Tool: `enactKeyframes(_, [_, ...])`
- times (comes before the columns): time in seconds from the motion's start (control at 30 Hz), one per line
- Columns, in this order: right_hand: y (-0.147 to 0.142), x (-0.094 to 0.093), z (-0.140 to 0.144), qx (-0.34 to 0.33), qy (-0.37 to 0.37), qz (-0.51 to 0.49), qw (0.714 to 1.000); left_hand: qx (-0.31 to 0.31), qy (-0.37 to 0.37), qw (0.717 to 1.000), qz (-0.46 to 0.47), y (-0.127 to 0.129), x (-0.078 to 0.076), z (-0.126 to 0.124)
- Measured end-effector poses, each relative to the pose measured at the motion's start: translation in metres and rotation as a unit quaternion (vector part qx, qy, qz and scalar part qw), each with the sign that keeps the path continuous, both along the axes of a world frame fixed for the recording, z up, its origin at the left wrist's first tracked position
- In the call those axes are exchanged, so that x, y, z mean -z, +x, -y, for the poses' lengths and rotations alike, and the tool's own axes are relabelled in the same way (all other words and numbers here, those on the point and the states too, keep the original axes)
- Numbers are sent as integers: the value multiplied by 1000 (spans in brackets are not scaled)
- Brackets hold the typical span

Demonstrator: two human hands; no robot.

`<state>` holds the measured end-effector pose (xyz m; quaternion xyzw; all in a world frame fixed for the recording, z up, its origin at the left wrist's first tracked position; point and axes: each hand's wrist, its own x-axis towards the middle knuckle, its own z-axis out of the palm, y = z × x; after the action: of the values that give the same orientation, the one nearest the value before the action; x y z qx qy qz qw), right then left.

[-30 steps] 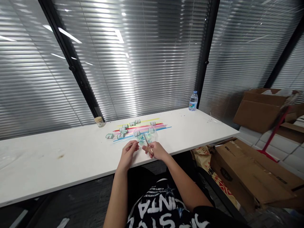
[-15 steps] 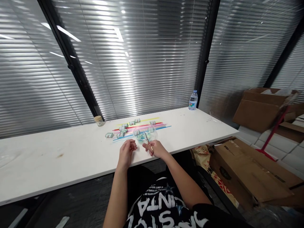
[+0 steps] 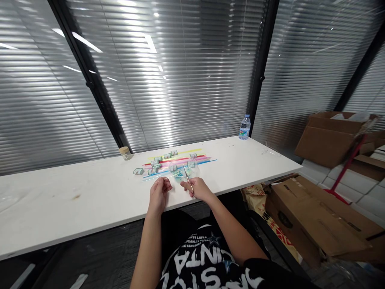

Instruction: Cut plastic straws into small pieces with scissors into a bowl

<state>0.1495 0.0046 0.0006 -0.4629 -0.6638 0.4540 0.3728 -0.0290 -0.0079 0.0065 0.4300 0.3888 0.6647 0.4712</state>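
My right hand (image 3: 197, 188) is closed around the handles of a small pair of scissors (image 3: 187, 176), whose blades point away from me over the near side of a clear bowl (image 3: 197, 169). Bluish-green bits lie in the bowl. My left hand (image 3: 160, 192) is held just left of it, fingers pinched on a thin pale strip (image 3: 172, 176) that reaches across toward the blades; whether strip and blades touch I cannot tell. Behind the bowl lie long coloured strips, among them a red strip (image 3: 165, 161) and a blue strip (image 3: 208, 161). Small green-and-white labelled packets, such as this packet (image 3: 138, 171), are scattered among them.
A white table (image 3: 99, 192) runs along the blinds (image 3: 180, 80). On it stand a water bottle (image 3: 244, 127) at the far right corner and a lidded jar (image 3: 124, 153) at the back left. Cardboard boxes (image 3: 325, 216) fill the floor on the right.
My left hand has shifted slightly left, and the pale strip now shows between it and the scissors. My right hand has stayed almost still.
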Motion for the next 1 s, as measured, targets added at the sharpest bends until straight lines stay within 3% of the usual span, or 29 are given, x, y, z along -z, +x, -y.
enactKeyframes(0.17, [1,-2,1,-18,-30,-14,999,-4,2,1000,-10,-1,0,0])
enactKeyframes(1.0, [0,-3,1,-20,2,12,1000,9,13,999,-50,2,0,-1])
